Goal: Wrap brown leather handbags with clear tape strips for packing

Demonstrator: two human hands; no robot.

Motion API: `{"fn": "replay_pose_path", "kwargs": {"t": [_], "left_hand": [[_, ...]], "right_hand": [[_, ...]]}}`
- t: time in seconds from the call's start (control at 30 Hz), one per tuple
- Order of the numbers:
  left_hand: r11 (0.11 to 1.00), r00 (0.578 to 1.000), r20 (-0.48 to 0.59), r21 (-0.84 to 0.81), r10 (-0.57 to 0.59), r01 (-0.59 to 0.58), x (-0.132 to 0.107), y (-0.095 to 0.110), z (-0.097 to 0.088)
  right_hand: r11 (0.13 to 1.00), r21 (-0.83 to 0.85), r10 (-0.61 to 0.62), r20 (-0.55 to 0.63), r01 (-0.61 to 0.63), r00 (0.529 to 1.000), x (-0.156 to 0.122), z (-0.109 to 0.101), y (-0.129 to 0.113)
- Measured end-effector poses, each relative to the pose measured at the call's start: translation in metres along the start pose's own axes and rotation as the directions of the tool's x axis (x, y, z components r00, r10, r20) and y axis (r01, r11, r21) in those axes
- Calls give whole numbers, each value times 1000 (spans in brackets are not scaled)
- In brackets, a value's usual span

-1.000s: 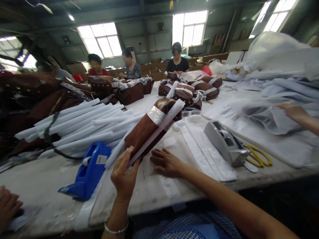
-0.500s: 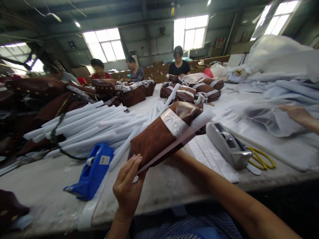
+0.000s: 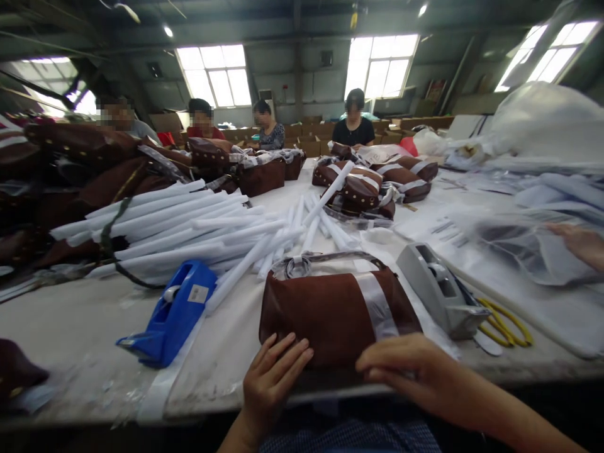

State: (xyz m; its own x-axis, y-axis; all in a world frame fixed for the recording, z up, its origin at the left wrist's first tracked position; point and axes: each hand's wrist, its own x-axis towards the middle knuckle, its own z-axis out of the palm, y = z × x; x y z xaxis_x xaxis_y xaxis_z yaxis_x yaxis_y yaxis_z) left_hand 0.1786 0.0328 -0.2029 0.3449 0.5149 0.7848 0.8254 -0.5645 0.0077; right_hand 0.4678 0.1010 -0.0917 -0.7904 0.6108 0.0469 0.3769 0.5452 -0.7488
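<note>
A brown handbag (image 3: pixel 314 308) lies on the table in front of me, its handle (image 3: pixel 346 256) on the far side. A band of clear-white wrap (image 3: pixel 376 302) runs around its right part. My left hand (image 3: pixel 276 380) rests on the bag's lower left front, fingers stretched out flat. My right hand (image 3: pixel 415 368) is at the lower right edge, its fingers together and bent against the bag; the palm side is hidden. Left of the bag stands a blue tape dispenser (image 3: pixel 177 314). A grey tape dispenser (image 3: pixel 438 289) is just to its right.
White rolled sleeves (image 3: pixel 189 220) lie piled beyond the blue dispenser. More brown bags (image 3: pixel 372 185) are heaped farther back and at left. Yellow-handled scissors (image 3: pixel 507 324) lie at right. A co-worker's hand (image 3: pixel 580 242) touches a clear plastic bag (image 3: pixel 528 251). Several people sit across the table.
The handbag has come down from a raised tilt to lie on the table. The white roll along it is no longer there. My right hand has come from behind the bag to its near edge.
</note>
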Motion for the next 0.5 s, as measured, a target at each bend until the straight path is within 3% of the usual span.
{"fn": "replay_pose_path", "kwargs": {"t": [0.07,0.13,0.2,0.23,0.3,0.43,0.5], "left_hand": [[1000,1000,-14,-8,-9,9,-2,2,-1],[1000,1000,-28,-10,-10,10,-2,3,-1],[1000,999,-39,-9,-3,2,-2,4,0],[1000,999,-47,-9,1,-1,-2,4,0],[1000,998,-63,-7,6,-7,-1,4,1],[1000,996,-88,0,8,-8,3,4,0],[1000,996,-92,1,14,-14,5,3,-1]], "right_hand": [[996,-85,-52,-227,33,973,27,-21,7],[983,-186,-69,-289,14,955,68,-40,24],[960,-247,97,-157,-135,983,113,-54,42],[928,-266,243,-103,-262,965,135,-58,51],[878,-288,388,-40,-383,921,173,-59,64],[836,-242,511,23,-491,859,215,-41,85],[856,-143,510,71,-498,857,222,-31,94]]}}
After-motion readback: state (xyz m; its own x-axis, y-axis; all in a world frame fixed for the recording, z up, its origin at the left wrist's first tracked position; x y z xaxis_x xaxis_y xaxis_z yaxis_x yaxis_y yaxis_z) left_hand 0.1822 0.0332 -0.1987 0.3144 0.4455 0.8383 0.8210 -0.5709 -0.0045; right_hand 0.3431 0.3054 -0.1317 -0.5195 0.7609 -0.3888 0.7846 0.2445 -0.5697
